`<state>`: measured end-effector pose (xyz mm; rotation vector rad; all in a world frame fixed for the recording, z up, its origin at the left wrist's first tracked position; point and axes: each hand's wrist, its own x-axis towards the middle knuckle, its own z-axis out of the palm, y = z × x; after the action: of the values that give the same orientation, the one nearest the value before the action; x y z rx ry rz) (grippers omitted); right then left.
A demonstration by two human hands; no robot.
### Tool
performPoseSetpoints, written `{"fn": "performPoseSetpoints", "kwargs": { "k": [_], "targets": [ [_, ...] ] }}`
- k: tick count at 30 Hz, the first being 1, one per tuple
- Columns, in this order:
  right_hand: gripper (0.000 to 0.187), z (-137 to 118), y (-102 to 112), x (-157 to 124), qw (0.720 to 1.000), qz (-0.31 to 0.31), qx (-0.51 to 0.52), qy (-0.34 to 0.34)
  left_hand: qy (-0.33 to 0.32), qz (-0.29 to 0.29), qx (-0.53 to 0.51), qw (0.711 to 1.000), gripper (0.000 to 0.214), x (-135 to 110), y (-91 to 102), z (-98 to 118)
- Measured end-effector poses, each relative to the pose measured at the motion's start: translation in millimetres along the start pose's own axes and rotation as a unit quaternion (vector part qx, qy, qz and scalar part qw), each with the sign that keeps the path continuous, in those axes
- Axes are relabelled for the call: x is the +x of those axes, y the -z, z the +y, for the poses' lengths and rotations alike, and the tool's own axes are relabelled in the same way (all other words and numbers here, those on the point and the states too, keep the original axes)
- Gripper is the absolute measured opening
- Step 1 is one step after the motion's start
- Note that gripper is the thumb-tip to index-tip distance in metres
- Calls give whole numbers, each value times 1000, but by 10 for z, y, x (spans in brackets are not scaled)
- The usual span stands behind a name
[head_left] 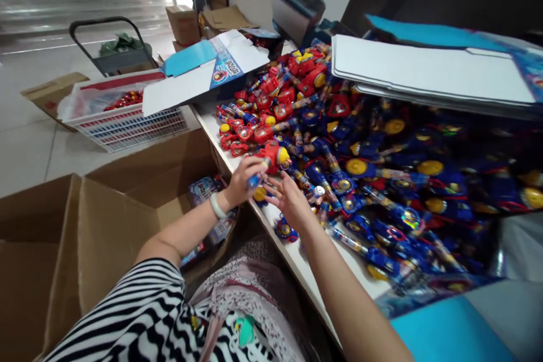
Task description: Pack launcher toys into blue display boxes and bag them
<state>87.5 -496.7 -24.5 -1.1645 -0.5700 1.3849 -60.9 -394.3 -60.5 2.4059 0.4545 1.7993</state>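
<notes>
My left hand [246,178], with a pale bracelet at the wrist, is closed on a small blue-ended toy [253,182] at the table's near edge. Just beyond its fingers is a red toy with a yellow tip [276,155]; I cannot tell whether the hand also holds it. Close by on the right, my right hand [289,199] has its fingers spread, palm turned up, and holds nothing. Around and past both hands lies a large pile of toys, red ones [282,107] at the far left and blue ones with yellow discs [356,167] at the right.
White-and-blue printed card sheets [424,73] lie over the pile's back; another sheet [186,87] overhangs the left edge. An open carton [119,209] stands at my left with printed packs [203,189] inside. Beyond it are a white crate [131,124] and a hand truck [112,21].
</notes>
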Motion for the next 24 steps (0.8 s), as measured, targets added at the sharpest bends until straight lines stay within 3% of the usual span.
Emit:
{"fn": "performPoseSetpoints", "kwargs": {
  "k": [4,6,10,12,14,16,18,19,22,24],
  "targets": [
    [64,-156,35,-71,996,45,40,69,-160,-46,-61,984,21,-128,-33,325],
    [67,-222,98,-166,988,101,7,114,-198,-74,-82,974,21,-144,-127,417],
    [91,-282,250,-400,959,203,-97,171,-276,-197,-131,932,21,-85,-306,544],
    [83,-344,377,-574,942,229,-128,208,-275,-229,-156,920,25,15,-331,494],
    [62,-451,596,-820,936,219,-136,239,-146,-204,-129,959,29,160,-284,299],
    [46,-574,912,-1139,928,226,-146,257,98,-154,-24,983,31,308,-194,-19],
    [45,-670,1281,-1515,894,312,-156,282,267,-184,96,941,53,399,-143,-384],
    [47,-700,1467,-1716,861,376,-164,300,316,-234,134,910,65,409,-155,-553],
    [60,-714,1982,-2300,732,536,-222,358,373,-345,231,830,64,337,-279,-859],
    [70,-665,2255,-2603,662,585,-290,368,381,-348,274,811,61,323,-281,-851]
  ]
}}
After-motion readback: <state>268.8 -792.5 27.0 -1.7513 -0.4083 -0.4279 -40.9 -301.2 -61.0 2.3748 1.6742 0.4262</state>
